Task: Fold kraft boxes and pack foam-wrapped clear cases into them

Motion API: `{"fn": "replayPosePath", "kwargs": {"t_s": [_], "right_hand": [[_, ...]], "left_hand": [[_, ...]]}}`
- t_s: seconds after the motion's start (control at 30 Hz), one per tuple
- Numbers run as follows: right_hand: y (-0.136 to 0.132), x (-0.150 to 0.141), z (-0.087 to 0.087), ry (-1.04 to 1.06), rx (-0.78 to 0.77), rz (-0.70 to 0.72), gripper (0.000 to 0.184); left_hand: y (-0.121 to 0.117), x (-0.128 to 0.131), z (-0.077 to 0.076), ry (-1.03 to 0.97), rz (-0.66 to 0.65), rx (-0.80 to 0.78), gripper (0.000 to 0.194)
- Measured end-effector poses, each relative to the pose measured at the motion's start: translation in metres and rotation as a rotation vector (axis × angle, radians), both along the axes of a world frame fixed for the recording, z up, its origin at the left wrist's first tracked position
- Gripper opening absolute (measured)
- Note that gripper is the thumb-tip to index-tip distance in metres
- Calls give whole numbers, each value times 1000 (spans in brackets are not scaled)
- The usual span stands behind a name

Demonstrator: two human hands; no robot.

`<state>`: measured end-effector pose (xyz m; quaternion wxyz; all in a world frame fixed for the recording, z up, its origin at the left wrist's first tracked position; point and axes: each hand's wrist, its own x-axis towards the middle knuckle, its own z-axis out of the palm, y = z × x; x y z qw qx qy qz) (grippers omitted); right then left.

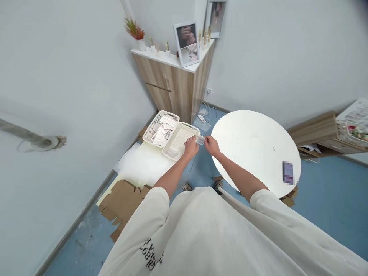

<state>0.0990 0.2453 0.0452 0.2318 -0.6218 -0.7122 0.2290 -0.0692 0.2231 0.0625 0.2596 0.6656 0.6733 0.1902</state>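
Both hands meet over the gap between a white basket (181, 141) and the round white table (253, 149), sharing a small clear packet (201, 139): the left hand (191, 147) pinches its near end at the basket's right rim, the right hand (212, 145) grips the other end by the table's left edge. A second basket (160, 128) of packets lies touching the first, toward the wall. Bare blue floor opens at the far right.

Pretty pale scene overall: white round tabletop (253, 145) right of centre, two white perforated plastic baskets (179, 140) mid-frame, one holding whitish-pink packets (161, 132). The floor (330, 199) is blue, with plain brown flattened cardboard (123, 199) at lower left. A light woodgrain cabinet with a white top (175, 86) sits upper centre, and the white shirt (201, 234) at the bottom has black lettering.
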Motion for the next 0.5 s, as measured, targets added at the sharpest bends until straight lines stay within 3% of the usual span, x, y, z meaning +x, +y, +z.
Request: {"fn": "replayPosePath", "kwargs": {"t_s": [0.13, 0.3, 0.5], "right_hand": [[-15, 77, -3, 83, -43, -83, 26], [-37, 172, -13, 122, -118, -176, 20], [-75, 285, -48, 70, -169, -233, 18]], "left_hand": [[1, 72, -7, -105, -77, 7, 52], [-4, 164, -23, -195, -166, -94, 53], [-22, 274, -60, -332, -244, -288, 48]]}}
